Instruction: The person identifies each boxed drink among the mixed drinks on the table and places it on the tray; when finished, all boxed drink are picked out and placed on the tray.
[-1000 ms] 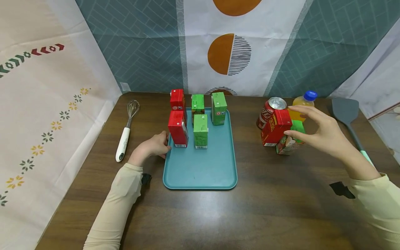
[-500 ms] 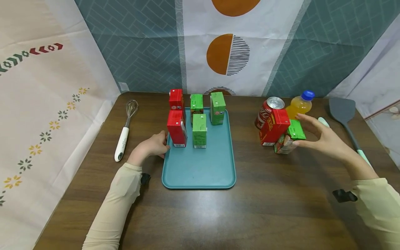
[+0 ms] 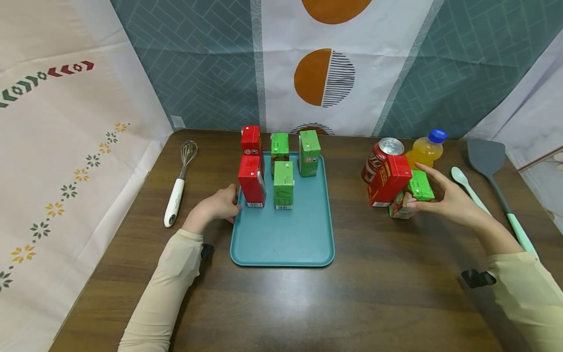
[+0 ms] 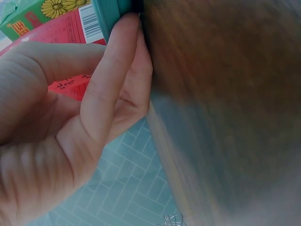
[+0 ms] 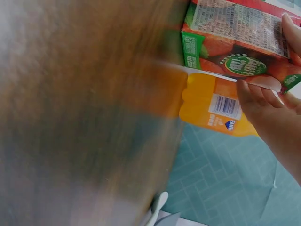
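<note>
My left hand (image 3: 220,204) grips the left edge of the teal tray (image 3: 281,247); the left wrist view shows its fingers curled at the tray's rim. On the tray stand two red cartons (image 3: 252,183) and several green cartons (image 3: 283,188). My right hand (image 3: 446,200) holds a green-topped juice carton (image 3: 420,186) between thumb and fingers, from its right side. In the right wrist view, fruit pictures cover this juice carton (image 5: 235,42). Directly left of it stands a red drink carton (image 3: 389,181). Part of the juice carton's front lies behind my thumb.
A cola can (image 3: 381,156) and an orange drink bottle (image 3: 424,151) stand just behind the right-hand cartons. Farther right lie a pale spoon (image 3: 466,183) and a grey spatula (image 3: 488,159). A white-handled whisk (image 3: 176,198) lies left of the tray on the wooden table (image 3: 281,313).
My right hand has lowered from beside the red carton's top onto the green-topped juice carton, its thumb and fingers closing around it. My left hand stays at the tray's edge.
</note>
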Demonstrator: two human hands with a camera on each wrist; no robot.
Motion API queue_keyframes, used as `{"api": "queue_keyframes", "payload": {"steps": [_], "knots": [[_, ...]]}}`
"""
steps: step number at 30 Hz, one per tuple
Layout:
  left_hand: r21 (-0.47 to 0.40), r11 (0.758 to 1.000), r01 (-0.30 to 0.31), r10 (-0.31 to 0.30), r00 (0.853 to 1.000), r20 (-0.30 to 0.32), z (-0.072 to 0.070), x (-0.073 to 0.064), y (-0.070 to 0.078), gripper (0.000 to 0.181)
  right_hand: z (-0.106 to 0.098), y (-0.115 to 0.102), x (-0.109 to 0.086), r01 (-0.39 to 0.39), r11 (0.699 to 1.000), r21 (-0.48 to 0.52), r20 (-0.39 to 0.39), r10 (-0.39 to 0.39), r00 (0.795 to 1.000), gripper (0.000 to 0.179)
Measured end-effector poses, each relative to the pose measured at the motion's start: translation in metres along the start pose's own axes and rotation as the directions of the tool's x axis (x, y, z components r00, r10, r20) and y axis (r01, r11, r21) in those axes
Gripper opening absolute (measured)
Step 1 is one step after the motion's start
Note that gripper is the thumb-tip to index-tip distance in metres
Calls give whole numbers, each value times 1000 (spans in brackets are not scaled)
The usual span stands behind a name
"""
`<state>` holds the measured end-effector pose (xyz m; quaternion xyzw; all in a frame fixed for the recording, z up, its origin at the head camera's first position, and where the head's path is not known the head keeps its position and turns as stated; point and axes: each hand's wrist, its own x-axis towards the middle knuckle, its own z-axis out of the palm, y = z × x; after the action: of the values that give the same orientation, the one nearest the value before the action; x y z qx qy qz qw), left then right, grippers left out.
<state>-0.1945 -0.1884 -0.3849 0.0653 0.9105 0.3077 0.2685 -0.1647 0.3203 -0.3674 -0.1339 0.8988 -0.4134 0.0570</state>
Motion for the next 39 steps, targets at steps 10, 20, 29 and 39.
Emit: {"api": "queue_keyframes", "payload": {"steps": [10, 20, 29, 39], "knots": [[-3, 1000, 11, -11, 1000, 24, 1, 1, 6, 34, 0, -1, -11, -69, 997, 21, -138, 71, 988, 75], [-7, 1000, 14, -14, 1000, 20, -1, 1, 4, 34, -4, -20, -31, -58, 998, 20, -169, 61, 984, 75], [-11, 1000, 19, -19, 999, 28, -3, -1, 2, 33, -2, -53, -36, 3, 1000, -9, -185, -5, 983, 76], [-3, 1000, 12, -12, 1000, 16, -1, -1, 2, 31, 21, -96, -25, 52, 998, -34, -74, -54, 996, 77]]}}
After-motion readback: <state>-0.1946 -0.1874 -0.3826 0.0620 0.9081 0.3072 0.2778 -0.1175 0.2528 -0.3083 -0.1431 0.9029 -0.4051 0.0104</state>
